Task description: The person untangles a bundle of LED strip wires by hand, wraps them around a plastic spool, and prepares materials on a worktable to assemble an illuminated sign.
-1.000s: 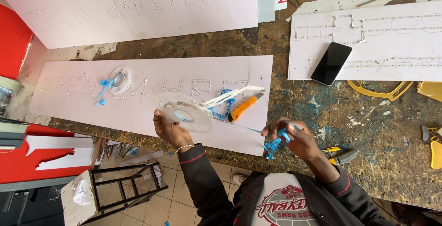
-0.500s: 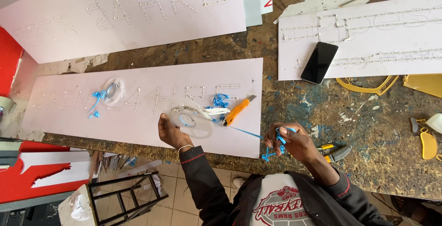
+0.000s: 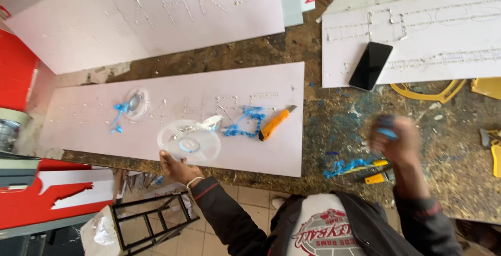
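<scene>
a paint-spattered workbench (image 3: 334,115) runs under me, white boards across it. on the near white board (image 3: 271,157) my left hand (image 3: 177,168) pinches the rim of a clear plastic spool (image 3: 189,140); right of it lie curled blue strip (image 3: 245,120) and an orange utility knife (image 3: 274,124). my right hand (image 3: 394,138), blurred, is fisted around a bit of blue material (image 3: 387,131). i seem mid-way through drawing strip off the spool; next calls for steadying the reel.
</scene>
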